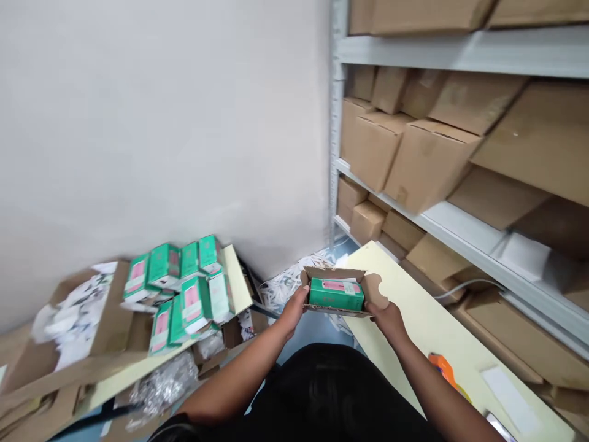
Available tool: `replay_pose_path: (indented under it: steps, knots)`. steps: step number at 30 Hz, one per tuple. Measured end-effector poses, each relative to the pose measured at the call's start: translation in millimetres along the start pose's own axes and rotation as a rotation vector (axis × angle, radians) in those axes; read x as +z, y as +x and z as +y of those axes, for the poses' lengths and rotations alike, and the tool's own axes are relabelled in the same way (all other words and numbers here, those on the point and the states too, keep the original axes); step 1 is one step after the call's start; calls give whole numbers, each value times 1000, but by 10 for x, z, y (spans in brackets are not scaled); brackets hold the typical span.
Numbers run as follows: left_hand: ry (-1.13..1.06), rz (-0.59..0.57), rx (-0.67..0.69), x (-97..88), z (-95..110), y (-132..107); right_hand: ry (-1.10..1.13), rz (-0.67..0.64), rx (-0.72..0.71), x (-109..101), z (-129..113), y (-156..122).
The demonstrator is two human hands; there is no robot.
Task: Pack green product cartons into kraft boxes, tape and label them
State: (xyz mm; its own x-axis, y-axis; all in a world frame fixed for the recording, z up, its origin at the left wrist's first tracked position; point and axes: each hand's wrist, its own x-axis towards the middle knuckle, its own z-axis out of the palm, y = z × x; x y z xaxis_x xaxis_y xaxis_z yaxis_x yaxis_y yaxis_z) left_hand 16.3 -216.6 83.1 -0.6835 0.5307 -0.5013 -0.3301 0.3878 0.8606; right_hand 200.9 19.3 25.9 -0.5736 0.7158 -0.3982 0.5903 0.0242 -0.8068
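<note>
Both hands hold a small open brown cardboard box [373,291] in front of me, over the near end of a pale yellow table. A green and pink product box [335,294] lies inside it. My left hand [294,310] grips the carton's left side, fingers curled round the edge. My right hand [389,318] grips its right side near the torn flap.
A pile of the same green boxes [184,285] sits on a yellow board at the left, among open cartons [69,344] and plastic wrap. The yellow table [442,331] at the right carries an orange tool [442,368]. Metal shelving [460,55] full of brown cartons fills the right.
</note>
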Motion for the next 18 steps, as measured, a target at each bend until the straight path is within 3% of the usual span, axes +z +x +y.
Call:
replay_pose_path:
  steps: [4,10,14,18]
  knots:
    - [-146,120,15,-663,-161,-382,-59,-69,-79,518,-564,-187]
    - [-275,248,193,-1872,-388,-988,-176,-284,-252,1581,-1318,-631]
    - [-271,301,259,-2659,-564,-1345,-247,-258,-291,2226,-1669,-866]
    - [-303,371,284,-3273,-789,-1526,-206,-282,-409,2732,-1952,-1000]
